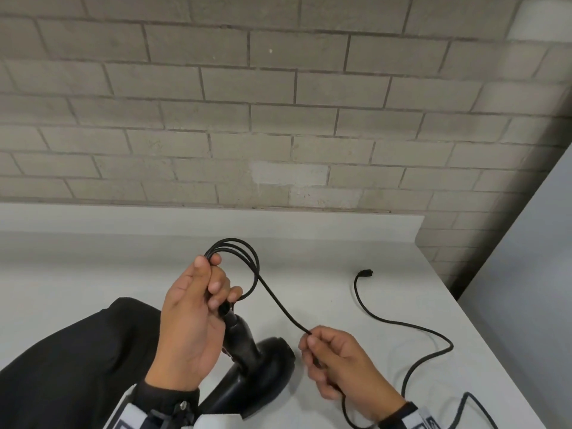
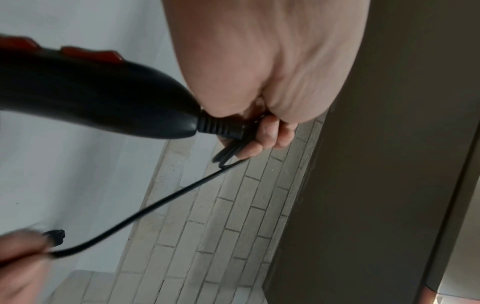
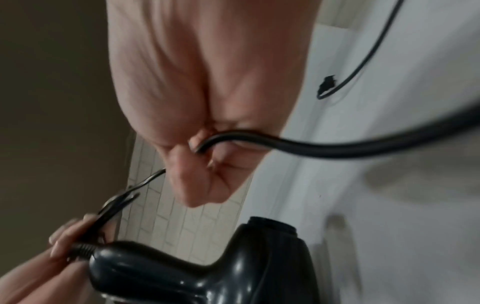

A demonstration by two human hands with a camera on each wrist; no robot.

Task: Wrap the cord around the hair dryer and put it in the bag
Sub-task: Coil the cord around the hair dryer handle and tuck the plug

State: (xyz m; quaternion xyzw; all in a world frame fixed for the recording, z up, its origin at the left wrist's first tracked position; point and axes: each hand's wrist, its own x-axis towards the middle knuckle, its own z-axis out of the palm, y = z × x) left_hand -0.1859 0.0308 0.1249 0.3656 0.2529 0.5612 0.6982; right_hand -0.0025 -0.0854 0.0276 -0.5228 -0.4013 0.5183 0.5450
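Note:
A black hair dryer (image 1: 260,370) stands on the white table (image 1: 309,258) between my hands, handle up; red switches (image 2: 98,54) show on its handle. My left hand (image 1: 198,308) grips several loops of the black cord (image 1: 244,258) bunched at the handle's end. From the loops the cord runs down to my right hand (image 1: 334,363), which pinches it. The rest of the cord trails right across the table to the plug (image 1: 366,273). The hair dryer (image 3: 207,267) and plug (image 3: 327,82) also show in the right wrist view. No bag is in view.
A pale brick wall (image 1: 278,103) rises behind the table. The table's right edge (image 1: 483,329) runs diagonally, with a grey surface beyond it. My dark sleeve (image 1: 77,366) lies at the lower left.

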